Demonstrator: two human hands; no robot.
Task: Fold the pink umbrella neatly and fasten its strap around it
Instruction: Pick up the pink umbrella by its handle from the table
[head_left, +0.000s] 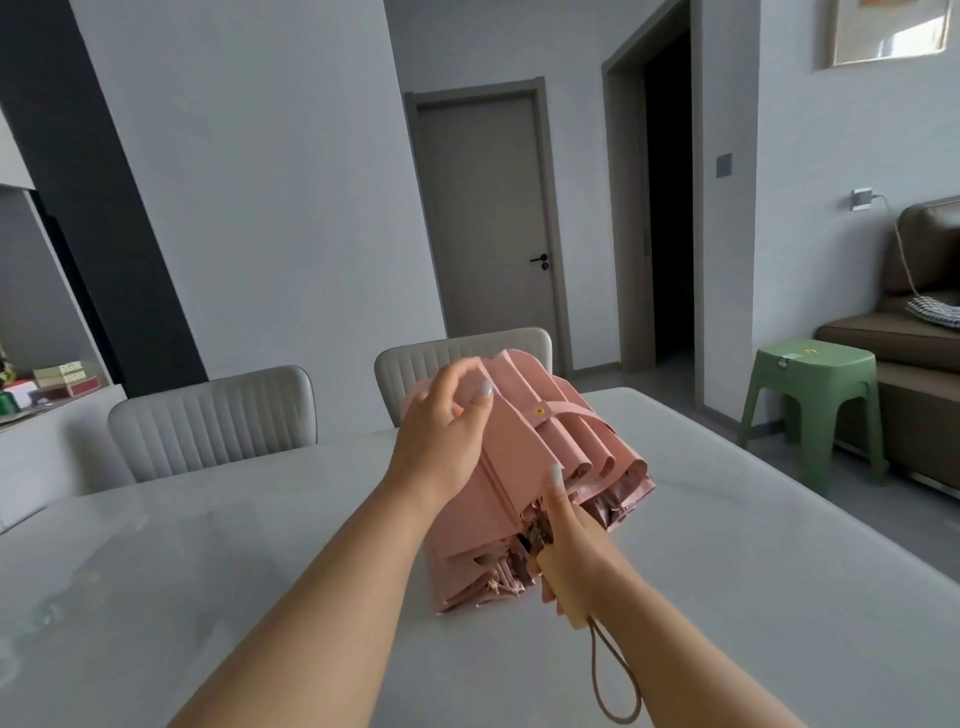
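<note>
1. The pink umbrella (519, 467) is already collapsed and is held above the tabletop (208, 571), with its canopy folds gathered but loose and uneven.
2. The right hand (569, 556) grips the handle, and its wrist loop hangs below.
3. The left hand (447, 421) curls around the folds near the top.
4. The strap (571, 410) with its snap hangs unfastened; I judge that tidying the folds and wrapping the strap are left.
</note>
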